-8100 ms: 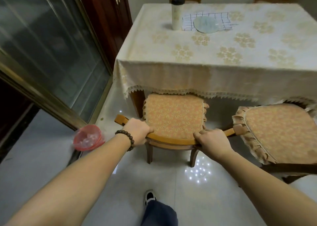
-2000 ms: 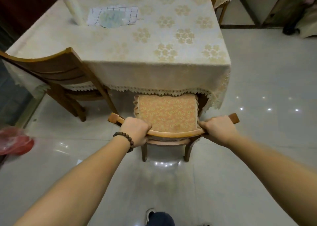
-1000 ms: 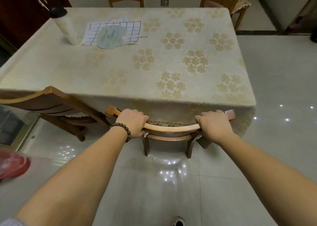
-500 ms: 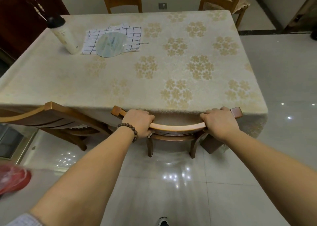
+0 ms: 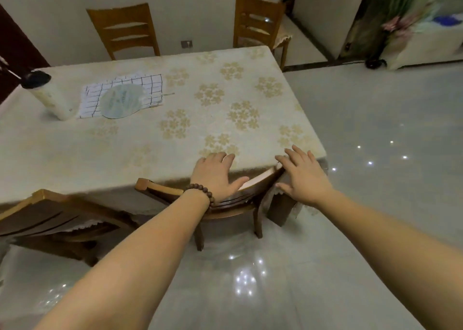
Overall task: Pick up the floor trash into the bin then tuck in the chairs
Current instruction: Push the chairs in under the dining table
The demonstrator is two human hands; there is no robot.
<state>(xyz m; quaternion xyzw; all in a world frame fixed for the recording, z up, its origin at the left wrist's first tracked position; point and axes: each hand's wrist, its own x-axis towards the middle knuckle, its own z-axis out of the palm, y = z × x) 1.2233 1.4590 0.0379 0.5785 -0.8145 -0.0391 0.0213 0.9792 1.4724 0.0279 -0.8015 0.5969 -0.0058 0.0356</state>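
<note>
The tablecloth [image 5: 140, 152] hides the chair [image 5: 160, 190] seat.

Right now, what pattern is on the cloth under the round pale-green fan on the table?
A dark grid on white: the checked cloth, clearest in the head view.

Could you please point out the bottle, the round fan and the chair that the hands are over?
bottle [image 5: 51, 96]: head view, on its pale body.
round fan [image 5: 120, 101]: head view, middle of its face.
chair [image 5: 160, 189]: head view, on the top rail's left end.
</note>
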